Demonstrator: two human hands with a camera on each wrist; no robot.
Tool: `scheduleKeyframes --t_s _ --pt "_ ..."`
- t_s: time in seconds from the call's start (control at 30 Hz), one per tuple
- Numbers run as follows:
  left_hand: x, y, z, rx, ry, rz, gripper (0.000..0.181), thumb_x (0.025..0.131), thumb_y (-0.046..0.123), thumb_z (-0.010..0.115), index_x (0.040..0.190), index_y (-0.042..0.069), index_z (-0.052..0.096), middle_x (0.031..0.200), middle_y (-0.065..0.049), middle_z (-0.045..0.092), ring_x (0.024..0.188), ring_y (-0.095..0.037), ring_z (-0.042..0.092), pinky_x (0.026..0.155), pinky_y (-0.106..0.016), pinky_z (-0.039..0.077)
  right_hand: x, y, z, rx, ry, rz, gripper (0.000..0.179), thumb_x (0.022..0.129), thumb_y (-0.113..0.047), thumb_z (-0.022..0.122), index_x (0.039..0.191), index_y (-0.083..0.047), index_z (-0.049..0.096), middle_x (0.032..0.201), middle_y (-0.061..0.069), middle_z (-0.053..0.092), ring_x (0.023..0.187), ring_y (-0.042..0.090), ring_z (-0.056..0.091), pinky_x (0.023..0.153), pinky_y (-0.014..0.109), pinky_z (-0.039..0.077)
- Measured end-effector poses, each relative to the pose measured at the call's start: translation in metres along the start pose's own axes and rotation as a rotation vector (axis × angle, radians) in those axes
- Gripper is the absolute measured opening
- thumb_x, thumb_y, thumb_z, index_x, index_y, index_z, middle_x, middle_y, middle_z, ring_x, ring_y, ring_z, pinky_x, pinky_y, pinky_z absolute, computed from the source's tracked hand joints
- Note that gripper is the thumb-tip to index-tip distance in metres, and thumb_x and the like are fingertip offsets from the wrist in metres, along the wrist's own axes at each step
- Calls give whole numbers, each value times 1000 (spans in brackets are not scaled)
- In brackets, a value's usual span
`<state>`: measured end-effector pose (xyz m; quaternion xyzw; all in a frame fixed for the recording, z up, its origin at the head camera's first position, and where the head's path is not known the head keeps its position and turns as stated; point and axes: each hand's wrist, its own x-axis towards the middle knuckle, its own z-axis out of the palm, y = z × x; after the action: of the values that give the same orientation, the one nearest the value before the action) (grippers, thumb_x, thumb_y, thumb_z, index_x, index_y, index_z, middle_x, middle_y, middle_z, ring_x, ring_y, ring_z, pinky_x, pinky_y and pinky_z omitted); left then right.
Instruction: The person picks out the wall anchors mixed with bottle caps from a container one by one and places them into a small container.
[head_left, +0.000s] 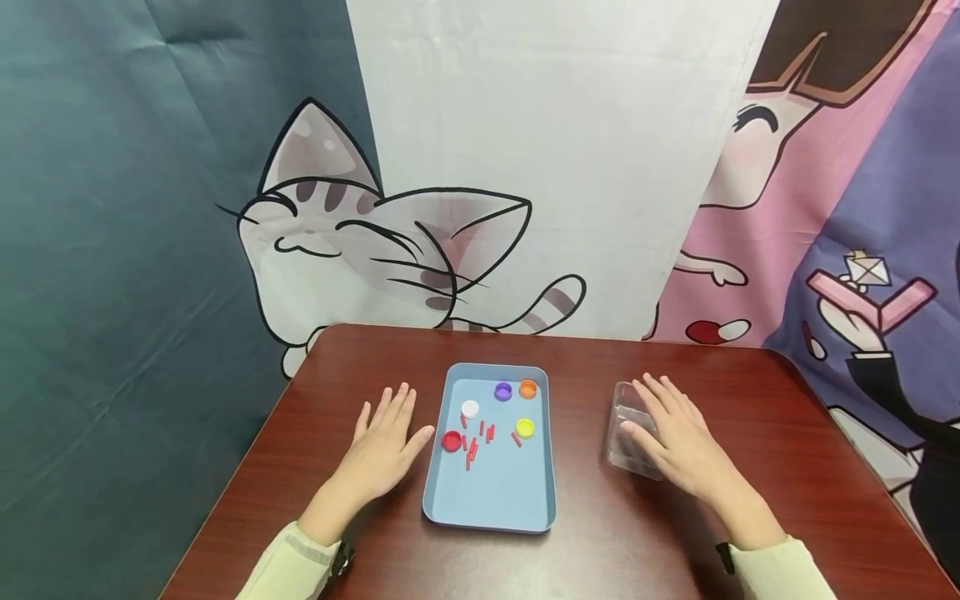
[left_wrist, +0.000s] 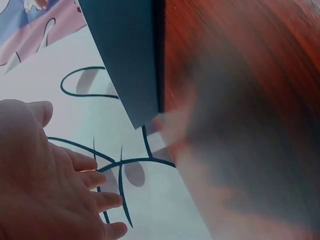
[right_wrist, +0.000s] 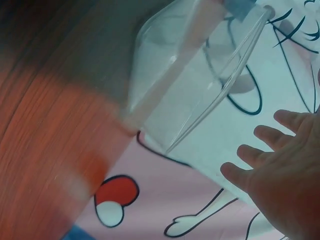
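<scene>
My left hand [head_left: 381, 457] is held with fingers spread and straight, just left of a blue tray [head_left: 495, 504]. In the left wrist view, nothing lies in its palm. To the tray's right, my right hand [head_left: 686, 446] hovers with extended fingers beside and partly over a clear plastic box [head_left: 624, 457]. The right wrist view shows a gap between fingers and box [right_wrist: 165, 85]. Small red sticks [head_left: 472, 450] lie scattered in the tray. Around them sit small round pieces: red [head_left: 452, 441], white [head_left: 469, 409], purple [head_left: 503, 391], orange [head_left: 528, 388] and yellow [head_left: 525, 427].
A brown wooden table [head_left: 360, 550] carries everything, with its far edge close to a cartoon-printed backdrop [head_left: 540, 108]. The tray has a raised rim. Bare tabletop separates the tray from the clear box.
</scene>
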<state>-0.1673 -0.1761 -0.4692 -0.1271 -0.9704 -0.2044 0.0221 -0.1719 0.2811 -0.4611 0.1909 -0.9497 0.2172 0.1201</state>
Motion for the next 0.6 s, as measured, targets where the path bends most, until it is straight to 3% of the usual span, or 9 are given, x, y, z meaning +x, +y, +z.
scheduleKeyframes --t_s 0.6 --pt "-12 23 11 55 -40 38 79 102 54 51 159 5 29 167 -13 23 155 -38 11 121 -64 3 16 -31 21 32 -12 -46 71 99 -45 63 153 -5 43 158 19 38 149 43 26 115 65 22"
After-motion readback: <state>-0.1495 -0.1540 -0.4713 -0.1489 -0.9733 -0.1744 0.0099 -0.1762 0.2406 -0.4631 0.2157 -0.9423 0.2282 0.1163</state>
